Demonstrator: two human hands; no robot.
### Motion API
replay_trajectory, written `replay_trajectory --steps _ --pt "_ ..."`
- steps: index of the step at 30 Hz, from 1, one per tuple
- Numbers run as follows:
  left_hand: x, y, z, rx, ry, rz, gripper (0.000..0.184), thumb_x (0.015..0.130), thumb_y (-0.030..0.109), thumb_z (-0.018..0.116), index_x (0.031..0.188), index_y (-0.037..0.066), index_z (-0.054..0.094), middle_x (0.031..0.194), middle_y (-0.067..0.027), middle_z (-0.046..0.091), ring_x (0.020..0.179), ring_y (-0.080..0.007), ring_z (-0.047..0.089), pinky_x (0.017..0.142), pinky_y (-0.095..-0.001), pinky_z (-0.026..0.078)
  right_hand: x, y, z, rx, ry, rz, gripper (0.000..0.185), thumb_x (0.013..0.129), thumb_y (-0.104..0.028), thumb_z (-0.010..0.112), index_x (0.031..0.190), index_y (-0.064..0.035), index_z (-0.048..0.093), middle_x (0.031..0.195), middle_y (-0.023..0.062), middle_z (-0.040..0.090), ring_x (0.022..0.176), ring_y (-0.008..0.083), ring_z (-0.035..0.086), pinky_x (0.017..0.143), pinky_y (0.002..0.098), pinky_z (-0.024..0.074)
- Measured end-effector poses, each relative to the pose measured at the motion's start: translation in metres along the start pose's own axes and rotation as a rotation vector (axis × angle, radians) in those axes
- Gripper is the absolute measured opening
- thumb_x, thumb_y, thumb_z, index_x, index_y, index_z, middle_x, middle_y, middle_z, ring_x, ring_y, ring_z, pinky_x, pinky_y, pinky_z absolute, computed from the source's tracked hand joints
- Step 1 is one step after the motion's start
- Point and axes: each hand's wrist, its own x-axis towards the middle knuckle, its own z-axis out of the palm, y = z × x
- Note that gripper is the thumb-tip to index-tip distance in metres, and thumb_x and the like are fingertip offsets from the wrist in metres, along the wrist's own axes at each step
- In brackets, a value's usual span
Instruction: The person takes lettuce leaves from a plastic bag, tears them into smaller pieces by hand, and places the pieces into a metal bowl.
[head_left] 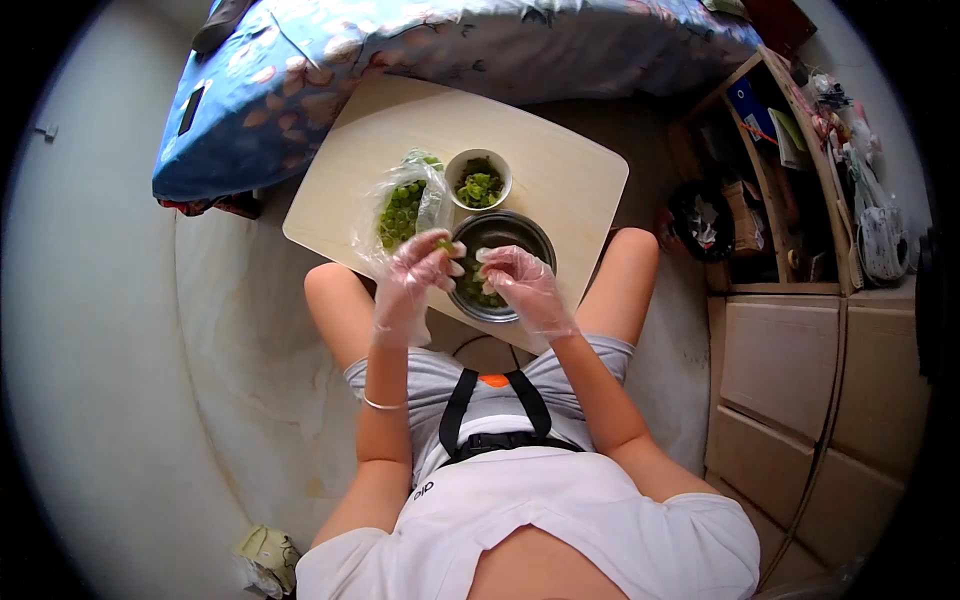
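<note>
My left hand (pixel 413 280), in a clear plastic glove, is pinched on a small green piece (pixel 444 244), over the left rim of a steel bowl (pixel 548 250). Across from it my right hand (pixel 522 285), gloved the same way, has its fingers pressed together above the bowl. Whatever it may hold is too small to make out. Small green bits (pixel 478 292) lie low inside the steel bowl. Left of it, an open clear plastic bag (pixel 436 205) contains many green pieces (pixel 402 212). Behind stands a white bowl (pixel 451 172) with green and dark scraps (pixel 480 186).
The low pale table (pixel 560 150) stands close to my knees. Past it is a bed with a blue flowered cover (pixel 290 90) and a phone (pixel 191 110) on it. At right are a wooden shelf (pixel 765 150), a black-lined bin (pixel 702 220) and cardboard boxes (pixel 780 350).
</note>
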Motion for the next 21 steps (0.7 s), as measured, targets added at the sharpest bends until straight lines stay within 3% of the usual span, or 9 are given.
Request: replay_trajectory --steps 3,6,8,9,11,14,16,19,21 --pt "-0.017 -0.004 0.015 -0.111 -0.066 0.012 0.028 0.093 0.008 0.058 0.12 0.001 0.057 0.103 -0.0104 0.066 0.084 -0.0138 0.063 0.069 -0.025 0.051 -0.003 -0.015 0.014 0.03 -0.081 -0.126 0.021 0.09 0.002 0.056 0.11 -0.0008 0.059 0.1 0.003 0.057 0.089 0.0099 0.057 0.081 0.024 0.0494" --pt "-0.016 -0.009 0.016 -0.08 -0.096 0.023 0.027 0.094 0.009 0.058 0.119 0.0 0.058 0.103 -0.0077 0.066 0.086 -0.0116 0.061 0.072 -0.0237 0.049 -0.008 -0.033 0.021 -0.085 -0.093 -0.254 0.029 0.088 0.005 0.059 0.115 -0.0027 0.061 0.094 0.0022 0.059 0.091 0.0111 0.059 0.082 0.0236 0.0492" --pt "-0.014 -0.012 0.015 -0.006 -0.117 0.043 0.026 0.094 0.01 0.058 0.118 0.0 0.059 0.104 -0.0068 0.065 0.086 -0.0104 0.061 0.071 -0.0231 0.049 -0.011 -0.04 0.019 -0.321 -0.109 -0.416 0.031 0.087 0.003 0.061 0.117 -0.0041 0.061 0.09 0.0047 0.059 0.086 0.016 0.061 0.079 0.0261 0.05" --pt "-0.016 -0.004 0.022 0.034 -0.124 0.014 0.024 0.094 0.011 0.057 0.116 0.001 0.061 0.096 -0.0036 0.064 0.081 -0.0089 0.057 0.069 -0.0222 0.046 -0.01 -0.04 0.016 -0.323 -0.106 -0.419 0.031 0.087 0.003 0.061 0.117 -0.0041 0.061 0.09 0.0047 0.059 0.086 0.016 0.061 0.079 0.0261 0.05" --pt "-0.016 -0.002 0.026 0.074 -0.135 -0.014 0.023 0.095 0.012 0.056 0.114 0.001 0.063 0.089 -0.0004 0.063 0.075 -0.0074 0.053 0.067 -0.0212 0.043 -0.007 -0.035 0.01 -0.624 -0.125 -0.573 0.035 0.083 0.002 0.063 0.116 -0.0053 0.061 0.089 0.0095 0.061 0.082 0.0248 0.062 0.077 0.0315 0.0511" --pt "-0.014 -0.016 0.022 0.227 -0.187 -0.069 0.022 0.098 0.012 0.052 0.114 0.003 0.064 0.088 0.0015 0.061 0.076 -0.0063 0.052 0.065 -0.0202 0.041 -0.008 -0.03 0.005 -0.746 -0.109 -0.51 0.034 0.078 -0.001 0.066 0.112 -0.0061 0.062 0.092 0.0124 0.063 0.083 0.0317 0.062 0.076 0.0366 0.0515" --pt "-0.015 -0.023 0.025 0.297 -0.176 0.021 0.023 0.099 0.01 0.05 0.118 0.002 0.061 0.083 0.0027 0.053 0.07 -0.0064 0.046 0.066 -0.0213 0.042 -0.01 -0.032 0.007 -0.805 -0.067 -0.574 0.033 0.078 -0.002 0.067 0.111 -0.0069 0.062 0.093 0.0126 0.064 0.084 0.0317 0.063 0.076 0.0376 0.0515" --pt "-0.02 -0.019 0.031 0.317 -0.149 0.078 0.024 0.099 0.009 0.049 0.119 0.002 0.06 0.083 0.0027 0.052 0.072 -0.0063 0.047 0.066 -0.0214 0.043 -0.013 -0.034 0.009 -0.924 0.007 -0.652 0.032 0.078 -0.005 0.068 0.109 -0.0086 0.062 0.096 0.013 0.065 0.085 0.0312 0.064 0.076 0.0384 0.0517" --pt "-0.017 -0.015 0.026 0.252 -0.257 0.026 0.028 0.1 0.009 0.049 0.125 0.004 0.057 0.089 0.0022 0.051 0.073 -0.0068 0.046 0.068 -0.0224 0.044 -0.012 -0.036 0.01 -0.983 0.041 -0.667 0.032 0.078 -0.007 0.068 0.109 -0.0095 0.061 0.097 0.0132 0.065 0.085 0.0308 0.064 0.076 0.0384 0.0519"
